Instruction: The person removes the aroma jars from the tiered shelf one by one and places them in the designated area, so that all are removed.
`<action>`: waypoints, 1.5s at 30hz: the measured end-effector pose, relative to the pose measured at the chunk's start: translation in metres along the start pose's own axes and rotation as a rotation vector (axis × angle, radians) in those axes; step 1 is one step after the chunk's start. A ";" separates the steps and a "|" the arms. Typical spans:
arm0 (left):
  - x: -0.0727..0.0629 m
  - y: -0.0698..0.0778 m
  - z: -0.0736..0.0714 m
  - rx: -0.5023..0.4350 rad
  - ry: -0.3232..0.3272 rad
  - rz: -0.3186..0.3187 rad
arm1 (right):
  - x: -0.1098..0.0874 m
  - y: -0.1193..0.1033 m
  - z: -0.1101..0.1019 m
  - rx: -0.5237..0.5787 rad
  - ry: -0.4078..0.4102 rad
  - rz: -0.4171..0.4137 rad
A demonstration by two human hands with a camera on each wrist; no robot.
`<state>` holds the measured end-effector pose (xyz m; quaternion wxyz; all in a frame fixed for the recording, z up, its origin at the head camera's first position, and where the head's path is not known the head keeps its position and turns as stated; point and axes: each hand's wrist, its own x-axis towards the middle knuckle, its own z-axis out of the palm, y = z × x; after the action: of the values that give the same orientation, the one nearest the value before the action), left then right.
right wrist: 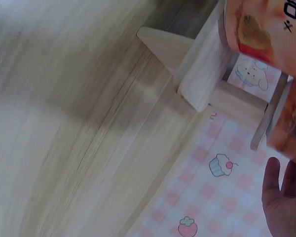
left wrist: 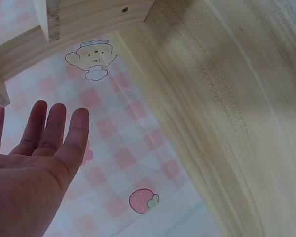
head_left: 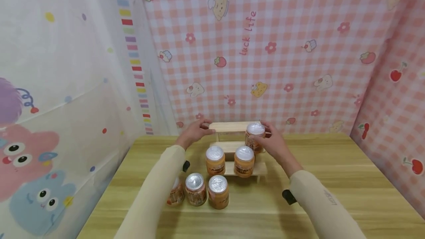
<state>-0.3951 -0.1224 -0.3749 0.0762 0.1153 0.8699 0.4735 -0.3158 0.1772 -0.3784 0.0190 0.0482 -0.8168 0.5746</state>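
Observation:
A light wooden stepped rack (head_left: 232,126) stands at the table's back. My left hand (head_left: 194,132) pinches the left end of its top board between thumb and fingers; in the left wrist view, several fingers stretch out straight beside the wood. My right hand (head_left: 273,144) grips an orange can (head_left: 255,130) with a silver lid at the rack's right end; whether it rests on the middle step cannot be told. Two similar cans stand upright on the lowest step, a left can (head_left: 215,161) and a right can (head_left: 244,162).
On the table in front of the rack stand three more cans in a row: a right can (head_left: 218,193), a middle can (head_left: 195,190) and a left can (head_left: 176,193) partly hidden by my left sleeve. Behind the table (head_left: 318,180) hangs a pink checked cloth (head_left: 299,65).

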 end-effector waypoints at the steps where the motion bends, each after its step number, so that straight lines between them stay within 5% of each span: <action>1: 0.000 0.000 0.000 0.005 0.000 -0.004 | 0.000 0.001 0.002 -0.008 0.003 -0.001; 15: -0.004 0.005 -0.004 0.040 -0.029 -0.045 | 0.000 0.008 0.010 -0.070 0.100 -0.054; 26: 0.004 0.007 -0.003 0.041 -0.025 -0.071 | -0.013 0.004 -0.029 -0.078 0.262 -0.148; 34: 0.006 0.003 -0.001 0.056 -0.029 -0.056 | -0.064 0.004 -0.041 -0.175 0.190 -0.121; 45: 0.000 0.006 -0.004 0.068 -0.029 -0.056 | -0.118 0.037 0.013 -0.088 0.028 -0.027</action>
<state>-0.3950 -0.1225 -0.3678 0.0980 0.1000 0.8872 0.4396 -0.2020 0.1836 -0.4276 0.0404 0.0501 -0.8402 0.5384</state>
